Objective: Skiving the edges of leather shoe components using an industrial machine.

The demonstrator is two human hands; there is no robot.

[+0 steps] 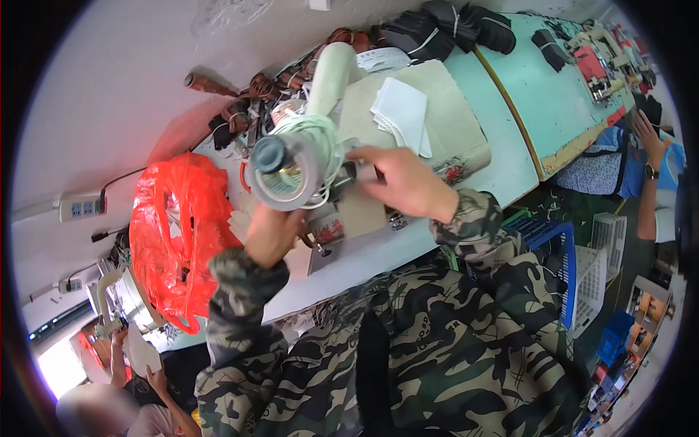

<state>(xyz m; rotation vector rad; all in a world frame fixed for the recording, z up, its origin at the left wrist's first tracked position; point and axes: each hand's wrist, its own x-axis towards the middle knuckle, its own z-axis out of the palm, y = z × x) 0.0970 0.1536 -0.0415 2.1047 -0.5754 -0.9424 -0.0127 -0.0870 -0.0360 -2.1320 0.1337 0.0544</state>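
A machine stands on the bench before me, topped by a pale upright cylinder [331, 79], a coil of whitish cord [318, 135] and a clear round dish with a dark cap [270, 154]. My left hand [271, 237] is just below the dish, close to the machine's front; its fingertips are partly hidden there. My right hand [409, 182] reaches in from the right, index finger stretched toward a dark grey metal part [345, 180] and the fingers apart. A tan flat board [362, 213] lies under it. Blur hides whether its fingertips touch anything small.
A red plastic bag [180, 226] is at the left. White cloth pieces [401, 113] lie on a beige panel [455, 109]; dark bundles [416, 34] line the back. Blue [566, 273] and white crates [591, 288] stand at the right. Other people work at both sides.
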